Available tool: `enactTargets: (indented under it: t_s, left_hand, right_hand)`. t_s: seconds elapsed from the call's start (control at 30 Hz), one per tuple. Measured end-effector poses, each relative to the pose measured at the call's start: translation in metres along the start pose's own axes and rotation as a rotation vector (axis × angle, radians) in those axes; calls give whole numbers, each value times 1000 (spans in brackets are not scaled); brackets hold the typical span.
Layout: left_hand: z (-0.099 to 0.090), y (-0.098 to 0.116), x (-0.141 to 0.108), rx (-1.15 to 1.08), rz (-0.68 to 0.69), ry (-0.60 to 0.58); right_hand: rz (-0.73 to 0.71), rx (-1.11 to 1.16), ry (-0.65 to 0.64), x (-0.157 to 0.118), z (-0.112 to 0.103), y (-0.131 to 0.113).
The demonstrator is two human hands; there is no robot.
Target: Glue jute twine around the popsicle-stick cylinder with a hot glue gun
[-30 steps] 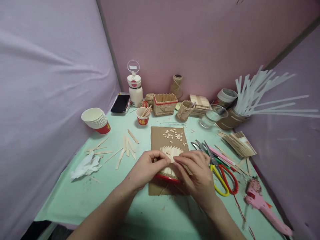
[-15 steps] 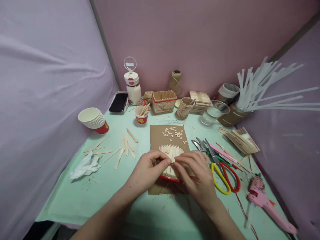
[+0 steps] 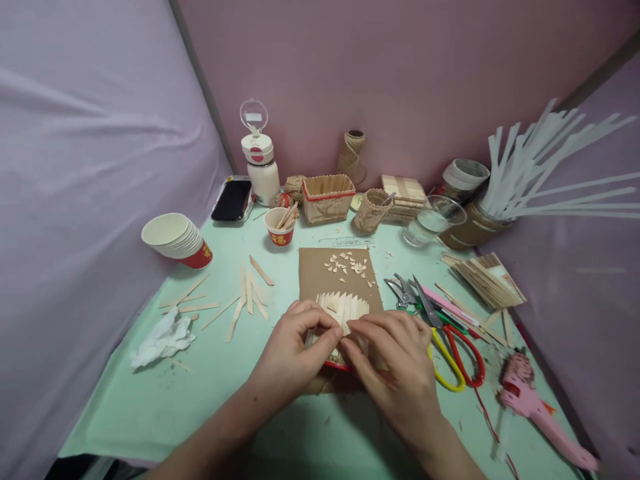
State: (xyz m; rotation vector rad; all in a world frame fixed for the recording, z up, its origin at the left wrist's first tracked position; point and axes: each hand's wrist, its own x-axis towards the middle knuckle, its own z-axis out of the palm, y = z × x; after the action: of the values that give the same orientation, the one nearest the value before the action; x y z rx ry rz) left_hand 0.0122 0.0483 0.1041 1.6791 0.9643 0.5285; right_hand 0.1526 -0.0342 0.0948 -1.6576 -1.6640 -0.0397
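Observation:
Between the fingertips of both hands is a small pale wood chip (image 3: 345, 329), mostly covered by the fingers. My left hand (image 3: 300, 343) pinches it from the left, thumb against forefinger. From the other side my right hand (image 3: 395, 347) closes its fingertips on it. Right beneath the hands lies a panel of pale craft sticks (image 3: 345, 305) with pointed upper ends and a red edge at the bottom. Another chip rests on the panel. It lies on a brown cardboard sheet (image 3: 309, 270), where several petal-shaped wood chips (image 3: 345, 261) are scattered at the top.
To the right lie pruning shears (image 3: 399, 291), scissors (image 3: 453, 353) and a pink glue gun (image 3: 537, 407). Paper cups (image 3: 177, 240), loose sticks (image 3: 245, 300) and crumpled tissue (image 3: 165, 339) are on the left. Behind stand a stick box (image 3: 327, 203), a small pot (image 3: 371, 213) and a plastic cup (image 3: 425, 227).
My hands have moved slightly down and toward me with the wood chip, lower over the stick panel. The whole view has shifted a little.

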Motion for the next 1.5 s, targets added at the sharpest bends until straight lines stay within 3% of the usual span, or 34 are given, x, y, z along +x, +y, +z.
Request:
enactTargets:
  t_s: [0.23, 0.37, 0.43, 0.53, 0.73, 1.03, 1.2, 1.5]
  left_hand:
    - [-2, -1, -1, 47, 20, -19]
    - [-19, -8, -2, 94, 79, -71]
    - [-32, -15, 1, 148, 168, -120]
    - [-46, -30, 11, 209, 249, -293]
    - [-35, -47, 22, 148, 232, -446]
    - [-6, -39, 8, 277, 377, -172]
    - [-2, -41, 4, 341, 434, -142]
    - [0, -45, 2, 365, 478, -109]
  right_hand:
    - [37, -27, 15, 0, 4, -5]
    - [71, -37, 30, -1, 1, -2]
    - [90, -42, 39, -1, -2, 0]
    - [111, -39, 25, -1, -5, 0]
    - [151, -75, -9, -1, -7, -5]
    - [186, -178, -53, -3, -12, -5]
    - [194, -170, -106, -3, -9, -5]
    - [151, -183, -93, -3, -8, -6]
